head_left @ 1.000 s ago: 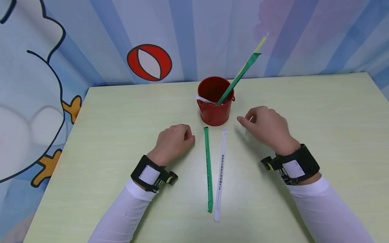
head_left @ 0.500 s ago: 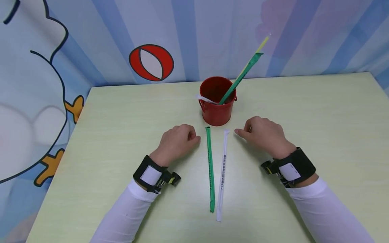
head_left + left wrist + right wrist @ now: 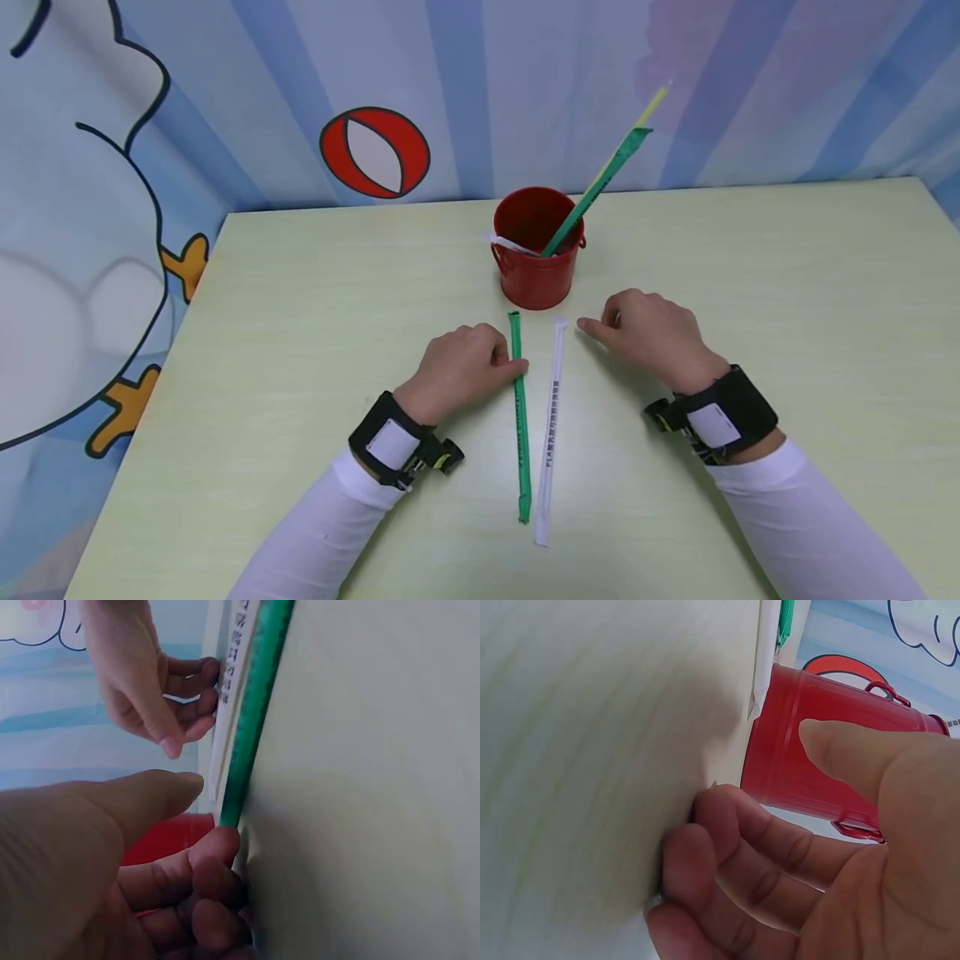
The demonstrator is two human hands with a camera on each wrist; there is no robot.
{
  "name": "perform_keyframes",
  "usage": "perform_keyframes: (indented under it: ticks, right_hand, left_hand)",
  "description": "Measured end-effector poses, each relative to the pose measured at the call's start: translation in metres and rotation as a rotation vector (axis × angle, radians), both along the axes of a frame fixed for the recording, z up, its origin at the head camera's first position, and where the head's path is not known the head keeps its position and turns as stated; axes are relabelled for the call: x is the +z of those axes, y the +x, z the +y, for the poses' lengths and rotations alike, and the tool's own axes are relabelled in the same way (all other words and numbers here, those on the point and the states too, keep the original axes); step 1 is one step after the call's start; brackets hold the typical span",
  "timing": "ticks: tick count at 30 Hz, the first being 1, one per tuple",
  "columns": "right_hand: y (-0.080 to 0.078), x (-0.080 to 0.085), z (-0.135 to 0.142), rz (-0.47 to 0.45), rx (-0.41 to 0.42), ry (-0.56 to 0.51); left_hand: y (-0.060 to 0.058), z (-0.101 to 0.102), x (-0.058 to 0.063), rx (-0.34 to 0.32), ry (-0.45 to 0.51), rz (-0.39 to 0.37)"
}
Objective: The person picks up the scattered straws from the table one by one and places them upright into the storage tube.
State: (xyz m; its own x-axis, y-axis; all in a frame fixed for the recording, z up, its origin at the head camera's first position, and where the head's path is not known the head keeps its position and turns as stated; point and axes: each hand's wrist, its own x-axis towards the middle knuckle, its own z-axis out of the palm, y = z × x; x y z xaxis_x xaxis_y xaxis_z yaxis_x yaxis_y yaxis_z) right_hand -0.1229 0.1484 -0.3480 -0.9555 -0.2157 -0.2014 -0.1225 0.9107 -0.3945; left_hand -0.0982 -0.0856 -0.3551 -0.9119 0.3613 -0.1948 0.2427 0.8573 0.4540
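A green paper-wrapped straw [image 3: 523,450] and a white paper-wrapped straw [image 3: 550,442] lie side by side on the table. My left hand [image 3: 461,368] is at the green one, its thumb overlapping the upper part in the head view. From the left wrist, thumb and index finger stand apart, and the index fingertip is right at the green straw [image 3: 255,712]. My right hand [image 3: 652,337] rests on the table to the right of the white straw, fingers loosely curled, thumb apart, holding nothing. Behind the straws stands a small red bucket [image 3: 536,287].
Inside the bucket lean another green wrapped straw [image 3: 600,187], a yellow straw [image 3: 651,108] and a white wrapped one [image 3: 513,245]. A printed curtain [image 3: 525,100] hangs behind the pale table [image 3: 315,292].
My left hand has moved right to the green straw on the table. The right hand came down toward the table and slightly left, then stayed there.
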Motion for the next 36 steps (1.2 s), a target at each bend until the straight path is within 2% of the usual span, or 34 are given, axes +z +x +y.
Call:
perform_keyframes:
  ticks: [7, 14, 22, 27, 36]
  right_hand:
    - [-0.002, 0.001, -0.007, 0.001, 0.010, -0.008]
    - [-0.001, 0.002, -0.006, -0.013, 0.005, -0.007]
    - [0.000, 0.003, -0.003, -0.015, -0.004, -0.007]
    - [0.001, 0.004, -0.002, -0.024, -0.007, -0.008]
    - [0.002, 0.004, 0.000, -0.018, 0.000, -0.005]
  left_hand:
    - [0.002, 0.000, 0.000, 0.026, -0.049, 0.010]
    - [0.002, 0.002, -0.001, 0.048, -0.039, 0.006]
    - [0.002, -0.002, -0.002, 0.068, -0.049, 0.053]
    - [0.000, -0.007, 0.001, 0.089, -0.051, 0.066]
    - [-0.009, -0.021, 0.014, 0.154, 0.001, 0.107]
